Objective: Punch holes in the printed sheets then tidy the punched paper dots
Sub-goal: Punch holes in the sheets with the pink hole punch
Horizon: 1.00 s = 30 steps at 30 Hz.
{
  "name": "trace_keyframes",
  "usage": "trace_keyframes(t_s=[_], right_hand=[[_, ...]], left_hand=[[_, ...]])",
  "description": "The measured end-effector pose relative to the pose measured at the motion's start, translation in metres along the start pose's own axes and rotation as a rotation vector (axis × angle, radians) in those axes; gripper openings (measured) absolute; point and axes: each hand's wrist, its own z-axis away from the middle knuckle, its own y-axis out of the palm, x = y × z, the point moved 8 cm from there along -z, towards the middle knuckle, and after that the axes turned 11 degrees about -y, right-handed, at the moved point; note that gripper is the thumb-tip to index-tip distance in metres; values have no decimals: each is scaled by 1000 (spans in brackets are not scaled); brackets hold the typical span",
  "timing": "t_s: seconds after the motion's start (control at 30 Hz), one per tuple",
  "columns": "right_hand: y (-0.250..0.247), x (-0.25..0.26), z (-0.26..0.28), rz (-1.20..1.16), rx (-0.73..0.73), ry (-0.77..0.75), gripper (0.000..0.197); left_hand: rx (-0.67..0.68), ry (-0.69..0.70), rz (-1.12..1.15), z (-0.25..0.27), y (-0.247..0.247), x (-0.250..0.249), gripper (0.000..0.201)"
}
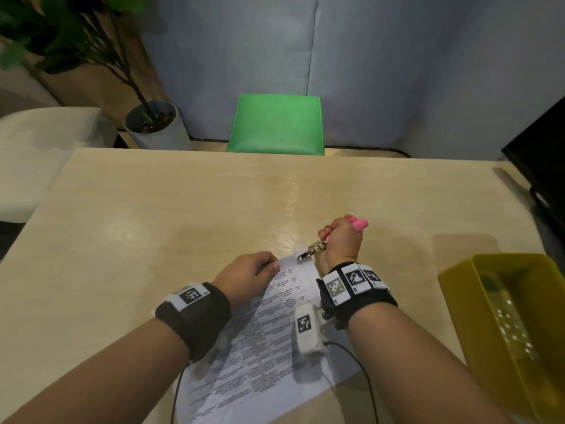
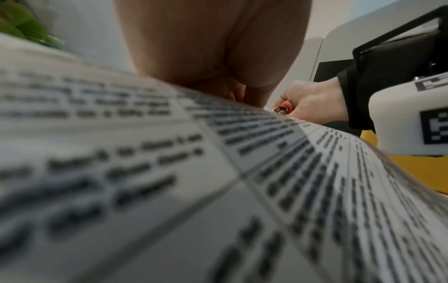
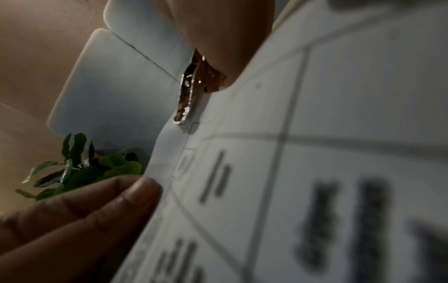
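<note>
Your left hand [image 1: 249, 272] hides the far-left corner of the printed sheet [image 1: 269, 332], pinching that edge between thumb and fingers; from the left wrist view your palm blocks everything beyond, and the print close to the lens blurs into grey bars. The paper is thin and white, covered in a ruled table of small text you cannot read, and it lies on the pale wood-grain surface [image 1: 153, 215] with its far end lifted. Its near corners run out of the picture beneath your forearms. At the sheet's far edge sits the hole punch [image 1: 315, 248], its shiny metal nose over the paper's margin and pink handles mostly swallowed by your right hand [image 1: 342, 240], whose grip is clenched around them. Whether the nose has bitten through is not visible. Off to the right stands a translucent yellow plastic bin [image 1: 458, 289], cut off by the frame, with small pale specks inside.
</note>
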Motion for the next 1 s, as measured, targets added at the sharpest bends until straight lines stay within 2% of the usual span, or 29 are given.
trace_keyframes(t_s=[0.23,0.6,0.67,0.83,1.0], right_hand=[[-17,-16,-13,70,-62,6,22],[-16,-15,-14,110,-58,2,22],[-15,-12,-13,108,-37,-11,22],[-4,6,-6,155,125,-113,31],[-8,24,-10,173,146,-129,30]], left_hand=[[33,-9,-34,-7,13,0,19],[35,8,-54,-11,14,1,16],[26,7,-60,-12,14,1,17],[-20,7,-60,-15,9,-2,20],[-113,33,9,-11,-7,-4,17]])
